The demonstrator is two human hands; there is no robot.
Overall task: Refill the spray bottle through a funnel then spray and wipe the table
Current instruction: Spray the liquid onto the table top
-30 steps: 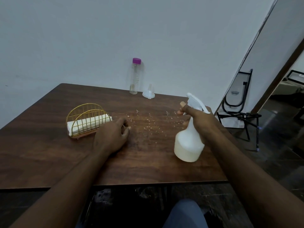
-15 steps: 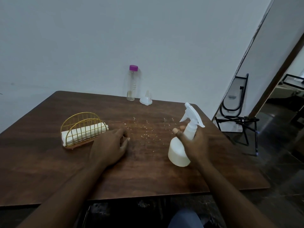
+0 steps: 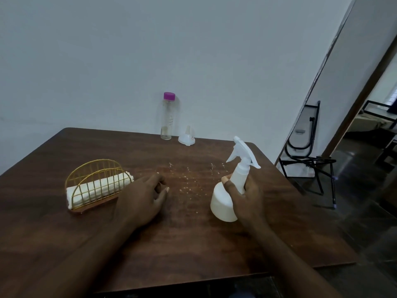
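Note:
My right hand (image 3: 247, 196) grips the neck of a white spray bottle (image 3: 223, 203), which stands on the brown table (image 3: 193, 244) with its trigger head (image 3: 243, 153) on top. Small pale droplets or crumbs (image 3: 189, 181) speckle the wood between my hands. My left hand (image 3: 144, 196) rests on the table with loosely curled fingers and holds nothing. A clear bottle with a purple cap (image 3: 167, 117) and a small white funnel (image 3: 187, 137), lying mouth down, stand at the far edge by the wall.
A gold wire holder (image 3: 94, 179) with a folded white cloth (image 3: 101, 188) sits left of my left hand. A black folding metal frame (image 3: 305, 151) leans against the wall to the right of the table, near a doorway.
My right hand lowered the spray bottle onto the table and slid down from the trigger to the neck. The left hand stayed in place.

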